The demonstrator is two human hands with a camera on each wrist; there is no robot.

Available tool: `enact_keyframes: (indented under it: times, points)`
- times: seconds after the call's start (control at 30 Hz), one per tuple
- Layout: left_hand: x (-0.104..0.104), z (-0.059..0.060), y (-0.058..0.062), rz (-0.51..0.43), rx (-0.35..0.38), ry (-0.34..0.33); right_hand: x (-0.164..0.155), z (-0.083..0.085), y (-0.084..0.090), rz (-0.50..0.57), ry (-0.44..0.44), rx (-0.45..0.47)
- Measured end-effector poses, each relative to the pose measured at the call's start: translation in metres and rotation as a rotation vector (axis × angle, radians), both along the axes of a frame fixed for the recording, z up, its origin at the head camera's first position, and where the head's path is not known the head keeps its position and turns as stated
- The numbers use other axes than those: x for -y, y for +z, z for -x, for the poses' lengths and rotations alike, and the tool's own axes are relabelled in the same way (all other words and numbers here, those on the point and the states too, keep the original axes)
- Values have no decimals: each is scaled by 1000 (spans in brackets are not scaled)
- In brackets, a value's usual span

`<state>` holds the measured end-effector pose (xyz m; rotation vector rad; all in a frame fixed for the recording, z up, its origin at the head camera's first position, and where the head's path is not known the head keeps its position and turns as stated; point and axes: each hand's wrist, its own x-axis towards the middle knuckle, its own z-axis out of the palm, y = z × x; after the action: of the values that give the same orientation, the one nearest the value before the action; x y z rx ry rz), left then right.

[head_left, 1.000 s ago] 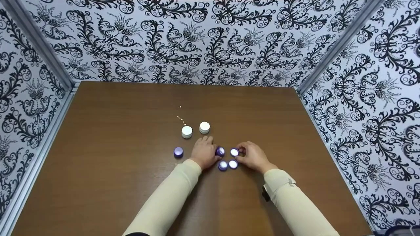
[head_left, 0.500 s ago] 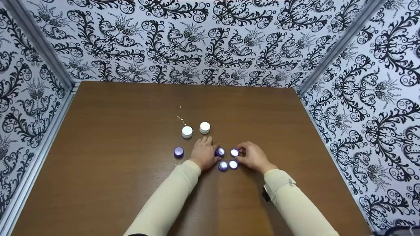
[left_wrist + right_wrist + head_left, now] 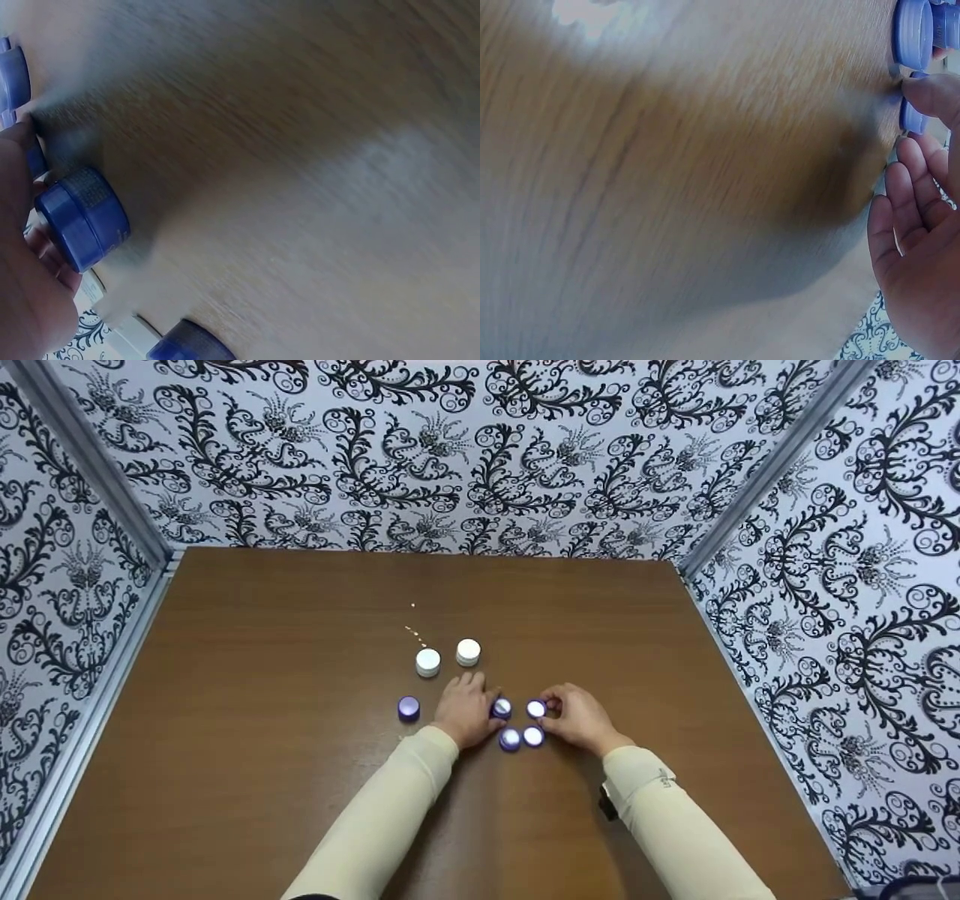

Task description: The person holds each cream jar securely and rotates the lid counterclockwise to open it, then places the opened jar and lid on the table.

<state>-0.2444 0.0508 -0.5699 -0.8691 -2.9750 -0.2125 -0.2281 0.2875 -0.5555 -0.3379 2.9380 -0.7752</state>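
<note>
My left hand [image 3: 463,711] grips a small purple jar [image 3: 502,708] with a pale top between thumb and fingers. In the left wrist view, another purple jar [image 3: 84,217] sits under the palm, in front of the other fingers; the hand hides it in the head view. My right hand [image 3: 577,716] pinches a shallow purple lid [image 3: 536,709] with a white inside, low at the table. Just in front stand a second pale-topped purple jar [image 3: 509,739] and another upturned purple lid [image 3: 533,736], side by side.
A closed purple jar [image 3: 408,709] stands left of the left hand. Two white jars [image 3: 427,662] stand behind it, with small pale specks [image 3: 415,633] beyond. Patterned walls [image 3: 420,450] border the brown table [image 3: 300,600] at the back and sides.
The jar in my left hand has shifted very slightly left, and the pale patch on its top looks different. My right hand and the other jars and lids have stayed in place.
</note>
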Motion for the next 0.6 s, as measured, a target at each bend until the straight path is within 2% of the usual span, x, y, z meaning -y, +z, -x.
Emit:
enact_keyframes:
  times: [0.3,0.4,0.5,0.6]
  points:
    - [8,6,6,-17,63,-18,-2,0,0,6,3,-13]
    - [14,8,9,-46,73,-2,-1,0,1,11,5,-17]
    - [19,9,12,-91,40,32,-1,0,1,12,9,-18]
    - [23,9,15,-172,-44,88,0,0,1,-1,15,-20]
